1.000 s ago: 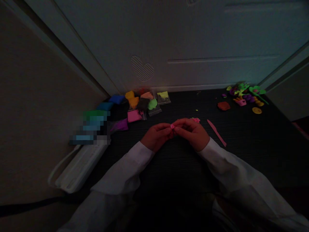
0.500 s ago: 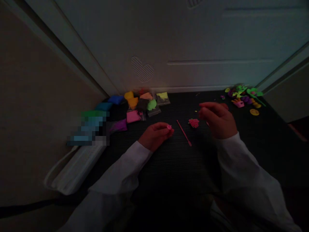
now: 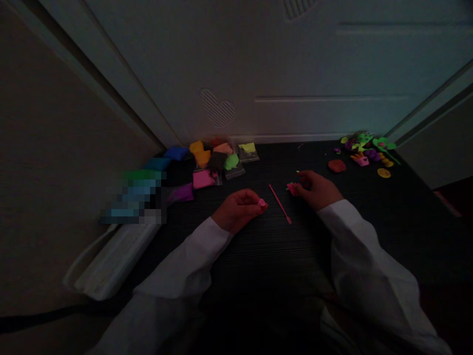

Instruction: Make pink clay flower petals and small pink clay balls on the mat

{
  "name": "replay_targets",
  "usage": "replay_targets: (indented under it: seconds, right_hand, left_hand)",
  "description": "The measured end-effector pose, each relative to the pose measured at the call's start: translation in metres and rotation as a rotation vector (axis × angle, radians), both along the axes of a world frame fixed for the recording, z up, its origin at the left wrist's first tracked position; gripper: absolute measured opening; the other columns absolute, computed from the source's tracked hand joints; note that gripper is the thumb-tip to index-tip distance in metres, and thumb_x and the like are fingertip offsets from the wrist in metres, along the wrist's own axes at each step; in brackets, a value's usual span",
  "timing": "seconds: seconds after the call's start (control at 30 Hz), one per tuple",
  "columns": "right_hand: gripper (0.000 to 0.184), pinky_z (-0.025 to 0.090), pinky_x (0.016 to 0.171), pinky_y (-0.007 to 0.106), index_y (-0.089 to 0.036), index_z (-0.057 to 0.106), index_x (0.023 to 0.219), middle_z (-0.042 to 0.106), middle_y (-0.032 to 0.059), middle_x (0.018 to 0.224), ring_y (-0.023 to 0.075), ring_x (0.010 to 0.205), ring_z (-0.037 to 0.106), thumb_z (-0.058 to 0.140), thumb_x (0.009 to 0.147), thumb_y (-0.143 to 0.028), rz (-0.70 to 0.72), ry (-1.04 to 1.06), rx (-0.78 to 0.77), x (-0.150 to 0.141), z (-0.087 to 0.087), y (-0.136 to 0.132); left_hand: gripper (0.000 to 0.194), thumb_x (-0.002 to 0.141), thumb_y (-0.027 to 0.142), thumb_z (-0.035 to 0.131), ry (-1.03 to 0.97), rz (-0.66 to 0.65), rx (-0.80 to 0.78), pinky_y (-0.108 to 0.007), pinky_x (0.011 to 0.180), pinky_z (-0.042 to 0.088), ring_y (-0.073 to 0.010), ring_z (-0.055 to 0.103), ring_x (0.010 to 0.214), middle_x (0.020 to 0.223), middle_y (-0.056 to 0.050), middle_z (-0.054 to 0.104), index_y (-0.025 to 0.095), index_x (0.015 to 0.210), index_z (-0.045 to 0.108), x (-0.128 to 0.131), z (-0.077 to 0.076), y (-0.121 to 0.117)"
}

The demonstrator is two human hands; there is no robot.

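Note:
My left hand is closed, with a small piece of pink clay pinched between thumb and fingertips above the dark table. On the tabletop to its right lies a pink clay flower with bits of green at its edge. My right hand reaches over that flower, thumb at its right side and index finger apart from the thumb, farther back. Whether the thumb touches the flower I cannot tell. Between my hands a thin pink modelling tool lies at a slant.
Bags of coloured clay, among them a pink one, lie at the back left. A white power strip is on the left. A flat red clay piece and finished clay figures sit at the back right. A white panel stands behind the table.
My right hand has come down and to the left, from raised with fingertips together to the pink flower with fingers parted. The left hand still holds the pink piece, turned slightly.

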State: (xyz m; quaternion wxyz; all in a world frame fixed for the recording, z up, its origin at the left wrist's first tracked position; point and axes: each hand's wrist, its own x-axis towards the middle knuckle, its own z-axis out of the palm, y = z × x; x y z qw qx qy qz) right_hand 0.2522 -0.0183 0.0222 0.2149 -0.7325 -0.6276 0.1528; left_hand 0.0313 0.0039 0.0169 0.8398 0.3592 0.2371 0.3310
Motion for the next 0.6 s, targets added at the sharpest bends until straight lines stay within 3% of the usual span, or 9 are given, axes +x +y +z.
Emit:
replay_targets:
  seconds: [0.4,0.6]
  right_hand:
    - [0.042,0.042,0.064,0.028,-0.016,0.049,0.105,0.058,0.0048,0.085,0.0157,0.075,0.054,0.052,0.069,-0.038,0.028,-0.027,-0.065,-0.0016,0.0001,0.0017]
    - [0.044,0.042,0.064,0.028,-0.017,0.048,0.106,0.057,0.0046,0.086,0.0154,0.074,0.055,0.054,0.067,-0.037,0.019,0.02,-0.048,0.0,-0.0033,0.0025]
  left_hand:
    - [0.018,0.054,0.007,0.066,-0.088,-0.101,0.027,-0.022,0.062,0.041,-0.0083,0.054,0.063,0.061,0.002,0.059,0.015,0.066,0.056,-0.0011,-0.003,-0.0008]
    - [0.019,0.057,0.005,0.063,-0.13,-0.074,-0.021,-0.024,0.066,0.042,-0.0089,0.054,0.067,0.064,0.003,0.057,0.016,0.069,0.055,-0.0013,-0.0017,0.0004]
